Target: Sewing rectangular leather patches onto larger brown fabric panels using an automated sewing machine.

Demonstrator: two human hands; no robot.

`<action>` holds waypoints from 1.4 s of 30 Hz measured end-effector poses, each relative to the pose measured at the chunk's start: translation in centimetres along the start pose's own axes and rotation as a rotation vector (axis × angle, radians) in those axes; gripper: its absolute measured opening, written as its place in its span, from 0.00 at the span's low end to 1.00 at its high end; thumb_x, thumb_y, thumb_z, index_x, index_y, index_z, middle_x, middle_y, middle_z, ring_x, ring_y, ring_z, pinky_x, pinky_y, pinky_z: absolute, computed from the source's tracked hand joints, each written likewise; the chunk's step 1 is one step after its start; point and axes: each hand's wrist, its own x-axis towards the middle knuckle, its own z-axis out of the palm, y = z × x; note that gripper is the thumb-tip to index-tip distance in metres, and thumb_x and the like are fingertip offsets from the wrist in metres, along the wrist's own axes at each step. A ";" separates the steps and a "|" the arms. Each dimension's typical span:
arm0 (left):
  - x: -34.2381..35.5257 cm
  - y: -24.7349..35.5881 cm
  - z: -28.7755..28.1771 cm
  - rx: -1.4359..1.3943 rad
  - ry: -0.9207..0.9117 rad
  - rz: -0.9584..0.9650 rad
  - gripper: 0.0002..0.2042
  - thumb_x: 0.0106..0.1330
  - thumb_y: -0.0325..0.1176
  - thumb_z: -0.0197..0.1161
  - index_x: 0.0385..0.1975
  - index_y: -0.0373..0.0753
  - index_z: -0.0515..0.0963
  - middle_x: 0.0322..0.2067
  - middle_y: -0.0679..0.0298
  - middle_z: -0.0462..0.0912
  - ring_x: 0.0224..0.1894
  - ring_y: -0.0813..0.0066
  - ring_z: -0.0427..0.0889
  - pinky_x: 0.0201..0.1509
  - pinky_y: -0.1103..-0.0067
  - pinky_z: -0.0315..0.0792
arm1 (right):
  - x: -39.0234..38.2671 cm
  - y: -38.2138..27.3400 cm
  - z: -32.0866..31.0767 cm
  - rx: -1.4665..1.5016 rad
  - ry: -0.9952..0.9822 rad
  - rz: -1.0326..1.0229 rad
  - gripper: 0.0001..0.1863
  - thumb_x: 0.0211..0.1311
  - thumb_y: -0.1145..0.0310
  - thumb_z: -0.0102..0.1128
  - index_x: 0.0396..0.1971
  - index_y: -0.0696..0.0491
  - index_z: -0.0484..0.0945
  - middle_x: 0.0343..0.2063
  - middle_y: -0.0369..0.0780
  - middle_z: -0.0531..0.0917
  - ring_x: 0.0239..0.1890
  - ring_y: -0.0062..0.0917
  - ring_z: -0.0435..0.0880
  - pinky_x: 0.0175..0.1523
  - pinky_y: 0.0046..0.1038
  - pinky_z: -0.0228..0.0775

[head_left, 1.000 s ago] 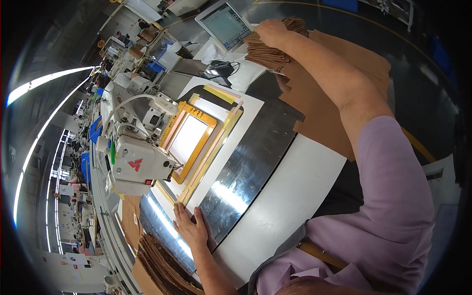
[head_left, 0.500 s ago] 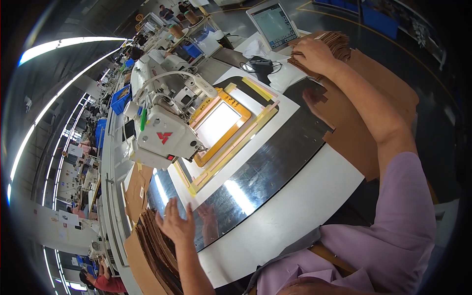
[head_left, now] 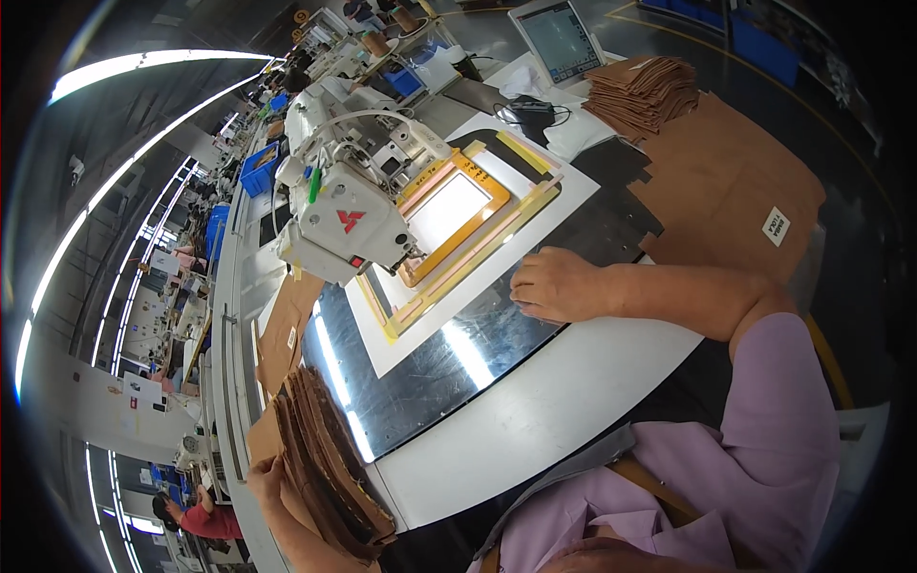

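Observation:
My left hand (head_left: 271,483) is at the outer side of a thick stack of brown fabric pieces (head_left: 320,449) at the lower left. Its fingers pinch the edge of a piece there; part of the grip is hidden. My right hand (head_left: 562,286) is over the dark metal plate (head_left: 420,401), near its front edge, fingers curled together and nothing visible in them. Beyond the plate, a white sewing machine (head_left: 349,224) has its head beside an orange frame (head_left: 463,244) with a bright white window. The frame sits on a white sheet (head_left: 382,358) edged with yellow strips.
A second pile of folded brown pieces (head_left: 640,95) lies at the far right, beside a large flat brown piece (head_left: 731,191) with a white label. A tablet-like screen (head_left: 556,43) stands behind it. Cables and a black box (head_left: 535,115) sit near the screen.
My right hand has left the far-right pile and come down to the metal plate. My left hand has moved from the plate to the left stack and closed on its edge. The view has shifted.

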 end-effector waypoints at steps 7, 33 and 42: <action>-0.4 3.1 0.5 0.385 0.139 0.232 0.08 0.49 0.29 0.73 0.24 0.29 0.87 0.19 0.50 0.85 0.23 0.65 0.87 0.33 0.72 0.80 | -0.7 -1.1 1.0 0.016 0.077 0.100 0.10 0.63 0.64 0.65 0.40 0.52 0.85 0.43 0.36 0.84 0.50 0.28 0.79 0.55 0.34 0.69; 1.9 -0.1 2.2 0.111 0.197 -0.012 0.10 0.56 0.32 0.70 0.27 0.30 0.86 0.20 0.57 0.85 0.22 0.72 0.85 0.28 0.74 0.78 | -1.4 -0.8 1.1 0.024 0.108 0.097 0.10 0.64 0.65 0.64 0.40 0.52 0.86 0.43 0.36 0.85 0.49 0.28 0.80 0.56 0.34 0.69; -0.9 10.5 3.4 -1.503 -0.080 0.272 0.22 0.69 0.46 0.68 0.50 0.33 0.78 0.41 0.61 0.84 0.43 0.69 0.84 0.52 0.75 0.79 | -1.4 -1.0 0.8 0.010 0.063 0.123 0.10 0.63 0.65 0.64 0.41 0.53 0.85 0.44 0.36 0.85 0.49 0.28 0.79 0.56 0.35 0.69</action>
